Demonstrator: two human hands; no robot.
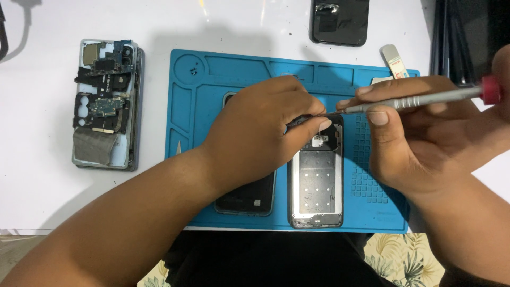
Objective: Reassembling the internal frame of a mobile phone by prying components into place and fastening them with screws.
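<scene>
Right hand (419,133) grips a slim metal screwdriver (419,99) with a red cap; the shaft runs nearly level, its tip pointing toward 9 o'clock. Left hand (265,133) is curled, fingertips pinching a small dark part (300,121) at the top edge of the opened phone frame (316,183). The driver tip meets that pinch point, so both hands converge there; the left is the nearer. The frame's long axis runs 12 to 6 o'clock and it extends toward 6 o'clock from the fingers. It lies on the blue work mat (186,117), beside a dark phone panel (247,196). At 9 o'clock, well apart, lies a stripped phone (106,106).
</scene>
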